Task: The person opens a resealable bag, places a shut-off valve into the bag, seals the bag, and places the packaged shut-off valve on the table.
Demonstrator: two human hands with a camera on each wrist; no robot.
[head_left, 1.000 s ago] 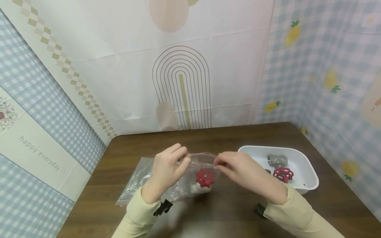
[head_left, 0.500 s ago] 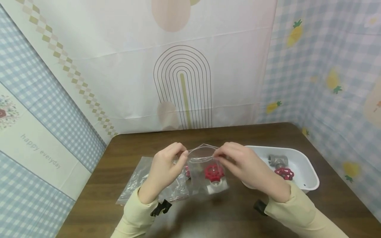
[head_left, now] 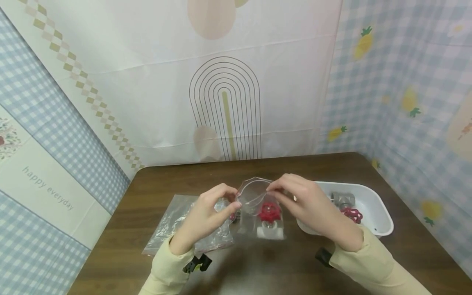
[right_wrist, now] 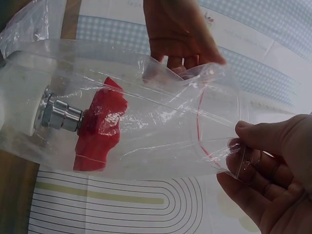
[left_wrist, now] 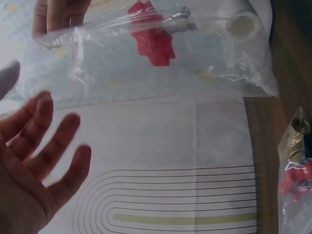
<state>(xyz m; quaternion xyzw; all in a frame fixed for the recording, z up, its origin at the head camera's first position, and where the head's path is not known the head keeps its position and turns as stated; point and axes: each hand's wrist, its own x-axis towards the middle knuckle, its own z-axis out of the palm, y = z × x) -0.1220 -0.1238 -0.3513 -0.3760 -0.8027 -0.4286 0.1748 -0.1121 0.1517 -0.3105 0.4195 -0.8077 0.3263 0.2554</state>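
A clear zip bag [head_left: 248, 224] hangs upright in front of me. Inside it is a valve with a red handwheel [head_left: 270, 212], a metal stem [right_wrist: 63, 116] and a white body [head_left: 270, 232]. My right hand [head_left: 307, 200] pinches the bag's mouth between thumb and fingers; in the right wrist view the red seal line [right_wrist: 199, 122] curves beside them. At the mouth's left side is my left hand [head_left: 208, 211]. Its fingers are spread and the thumb stands apart from them in the left wrist view, with the fingertips close to the film.
A white tub [head_left: 385, 223] on the right holds a grey pipe fitting [head_left: 343, 199] and a red handwheel [head_left: 352, 214], partly behind my right hand. Another clear bag [head_left: 169, 221] lies on the brown table [head_left: 158, 180] at left. A bagged red-handled valve [left_wrist: 296, 180] shows in the left wrist view.
The bag with the valve has swung up and right, and now hangs upright. Its mouth gapes wider. My left hand's thumb and fingers have parted; the right hand keeps its pinch.
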